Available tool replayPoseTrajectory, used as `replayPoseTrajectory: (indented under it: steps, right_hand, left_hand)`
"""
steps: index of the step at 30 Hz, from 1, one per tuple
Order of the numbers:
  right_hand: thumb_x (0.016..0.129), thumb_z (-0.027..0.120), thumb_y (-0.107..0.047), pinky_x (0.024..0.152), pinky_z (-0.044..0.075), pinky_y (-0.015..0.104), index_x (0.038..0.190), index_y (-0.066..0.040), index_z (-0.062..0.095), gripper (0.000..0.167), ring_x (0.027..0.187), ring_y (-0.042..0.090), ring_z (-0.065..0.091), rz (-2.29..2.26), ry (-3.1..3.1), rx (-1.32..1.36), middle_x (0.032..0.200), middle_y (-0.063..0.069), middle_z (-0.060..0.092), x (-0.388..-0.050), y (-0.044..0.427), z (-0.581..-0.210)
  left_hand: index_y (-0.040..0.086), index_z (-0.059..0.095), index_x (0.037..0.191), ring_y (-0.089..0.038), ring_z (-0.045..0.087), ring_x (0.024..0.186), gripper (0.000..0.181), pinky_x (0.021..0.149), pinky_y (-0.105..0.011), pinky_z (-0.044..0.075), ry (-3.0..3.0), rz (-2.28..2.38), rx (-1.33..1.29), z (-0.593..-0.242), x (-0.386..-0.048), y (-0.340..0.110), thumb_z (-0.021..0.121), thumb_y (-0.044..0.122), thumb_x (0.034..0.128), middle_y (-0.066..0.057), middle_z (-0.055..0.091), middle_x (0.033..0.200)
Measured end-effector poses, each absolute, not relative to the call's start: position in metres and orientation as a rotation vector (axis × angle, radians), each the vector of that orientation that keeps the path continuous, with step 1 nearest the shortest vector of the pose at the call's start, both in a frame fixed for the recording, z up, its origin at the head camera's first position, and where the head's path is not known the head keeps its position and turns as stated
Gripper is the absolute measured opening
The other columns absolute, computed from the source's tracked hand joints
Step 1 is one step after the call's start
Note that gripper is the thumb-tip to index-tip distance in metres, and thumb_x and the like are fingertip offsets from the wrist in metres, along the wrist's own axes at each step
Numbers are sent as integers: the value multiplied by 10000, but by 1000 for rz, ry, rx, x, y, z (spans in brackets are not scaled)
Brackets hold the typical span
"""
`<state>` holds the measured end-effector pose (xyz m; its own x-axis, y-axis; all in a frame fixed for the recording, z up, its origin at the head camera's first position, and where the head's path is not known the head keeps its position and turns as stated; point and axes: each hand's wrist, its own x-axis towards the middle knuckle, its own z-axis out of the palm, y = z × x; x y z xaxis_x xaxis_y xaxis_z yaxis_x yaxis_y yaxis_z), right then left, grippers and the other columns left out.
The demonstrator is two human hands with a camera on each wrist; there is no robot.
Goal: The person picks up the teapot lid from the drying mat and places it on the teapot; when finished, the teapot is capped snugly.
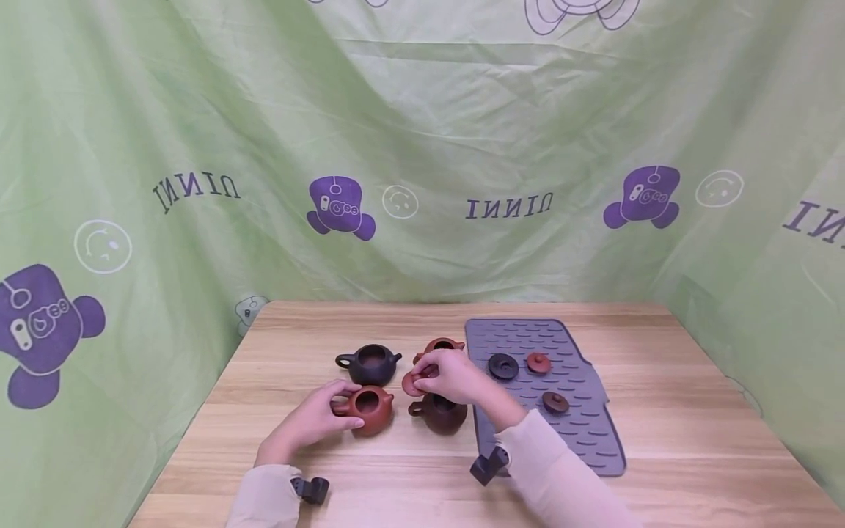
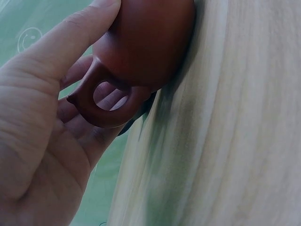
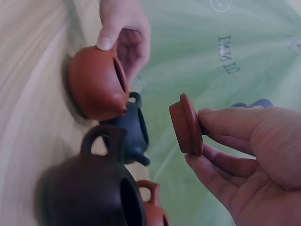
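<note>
Left grip (image 1: 315, 416) widely clasps 1 red teapot (image 1: 376, 422); right grip (image 1: 455, 377) narrowly pinches 1 red lid (image 3: 180, 126).

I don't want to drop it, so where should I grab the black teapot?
Try its loop handle, probably coming from the left: the black teapot stands upright, with that handle sticking out left and the spout pointing right. Mind the left hand holding the red teapot just in front.
</note>
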<state>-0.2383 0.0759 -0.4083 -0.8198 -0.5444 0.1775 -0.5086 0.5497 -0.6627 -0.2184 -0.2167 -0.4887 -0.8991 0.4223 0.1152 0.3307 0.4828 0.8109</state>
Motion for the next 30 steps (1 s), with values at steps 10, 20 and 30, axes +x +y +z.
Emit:
replayPoseTrajectory:
  steps: [10,20,30]
  right_hand:
    - [840,758,-79,705,503,218,909,-90,732,74,770,104,635,-1076,2725,-951,808,-43,689,-243,45,-413]
    - [847,763,-114,718,482,216,901,-115,735,60,757,51,573,-1033,2718,-917,798,-87,659,-247,21,-419]
    - [835,778,-108,709,471,202,895,-108,739,71,749,40,565,-1077,2674,-919,803,-85,660,-247,8,-432]
  left_hand:
    - [-1,580,1240,-295,634,1041,579,880,-344,522,2616,1381,676,-488,-219,-217,839,239,782,-146,602,1202]
    - [41,585,1245,-268,634,1055,564,885,-323,517,2588,1386,630,-485,-220,-215,839,241,784,-99,606,1205]
    - [-16,565,1254,-315,629,1061,575,897,-379,517,2579,1401,658,-485,-219,-216,832,194,791,-150,595,1215]
